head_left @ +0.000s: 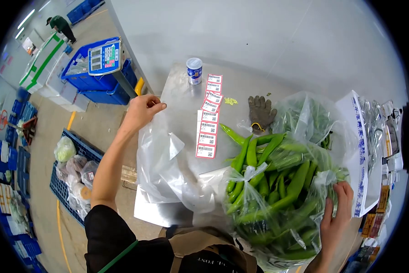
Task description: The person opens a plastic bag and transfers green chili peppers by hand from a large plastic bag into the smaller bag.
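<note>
My left hand (144, 111) is pinched closed on the top edge of an empty clear plastic bag (161, 161), which hangs over the left side of the metal table. On the right, my right hand (339, 207) rests with curved fingers against the side of a large clear bag (254, 218); whether it grips the plastic is unclear. Long green peppers (298, 179) fill that bag, some showing at its open top. A strip of barcode labels (208, 127) lies between the two bags, and a dark work glove (261, 113) is just behind the peppers.
A blue and white can (194, 71) stands at the table's back. Behind the peppers sits another bag of greens (304, 116), beside a white box (359, 154). At left are a scale display (104, 58), blue crates (93, 82), a pallet with bagged produce (77, 170) and a distant person (61, 27).
</note>
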`<state>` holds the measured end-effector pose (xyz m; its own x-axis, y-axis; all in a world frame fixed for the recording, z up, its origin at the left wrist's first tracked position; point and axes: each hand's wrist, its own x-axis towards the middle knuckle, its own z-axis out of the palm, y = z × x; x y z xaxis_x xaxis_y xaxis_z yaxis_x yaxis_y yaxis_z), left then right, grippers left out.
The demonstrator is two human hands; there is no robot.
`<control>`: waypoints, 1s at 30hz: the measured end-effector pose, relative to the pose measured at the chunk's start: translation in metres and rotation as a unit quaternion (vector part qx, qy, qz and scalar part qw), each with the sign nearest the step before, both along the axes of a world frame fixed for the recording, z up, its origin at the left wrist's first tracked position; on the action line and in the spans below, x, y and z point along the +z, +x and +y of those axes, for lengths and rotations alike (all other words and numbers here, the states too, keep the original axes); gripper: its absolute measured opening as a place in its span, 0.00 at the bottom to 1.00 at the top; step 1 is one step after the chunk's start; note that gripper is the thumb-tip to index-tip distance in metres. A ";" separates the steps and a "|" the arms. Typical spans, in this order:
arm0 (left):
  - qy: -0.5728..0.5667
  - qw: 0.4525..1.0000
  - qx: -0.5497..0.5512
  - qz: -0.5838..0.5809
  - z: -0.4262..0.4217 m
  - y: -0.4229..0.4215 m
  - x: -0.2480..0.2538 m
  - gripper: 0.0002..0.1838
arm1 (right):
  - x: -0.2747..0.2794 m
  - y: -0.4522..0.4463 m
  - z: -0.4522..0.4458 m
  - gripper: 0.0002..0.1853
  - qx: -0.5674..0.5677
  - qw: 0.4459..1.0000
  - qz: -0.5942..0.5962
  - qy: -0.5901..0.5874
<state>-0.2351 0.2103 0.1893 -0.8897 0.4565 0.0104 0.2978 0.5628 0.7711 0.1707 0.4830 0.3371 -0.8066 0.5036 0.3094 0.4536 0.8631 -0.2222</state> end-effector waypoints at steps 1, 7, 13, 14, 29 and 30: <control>0.028 1.000 -0.003 0.002 -0.008 0.012 0.015 0.11 | 0.005 0.002 -0.020 0.17 0.022 1.000 -0.013 0.003; 0.141 0.982 -0.122 0.018 -0.058 0.089 0.079 0.08 | -0.032 -0.044 -0.156 0.24 0.214 0.957 0.069 -0.185; 0.242 0.884 -0.383 0.114 -0.115 0.125 0.106 0.11 | -0.141 -0.173 -0.251 0.27 0.284 0.907 0.171 -0.259; 0.220 0.889 -0.377 0.136 -0.125 0.127 0.109 0.12 | -0.162 -0.180 -0.258 0.25 0.319 0.891 0.179 -0.267; 0.060 0.951 -0.270 0.137 -0.229 0.113 0.048 0.09 | -0.119 -0.182 -0.286 0.27 0.295 0.903 0.148 -0.276; 0.109 0.947 -0.278 0.121 -0.226 0.117 0.055 0.09 | -0.132 -0.190 -0.295 0.31 0.338 0.874 0.117 -0.330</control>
<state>-0.1176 -0.0159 0.2439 -0.4714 0.8173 0.3313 0.6846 0.1022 0.7218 -0.0197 0.1876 0.2055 -0.9419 0.0675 0.3290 -0.2355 0.5655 -0.7904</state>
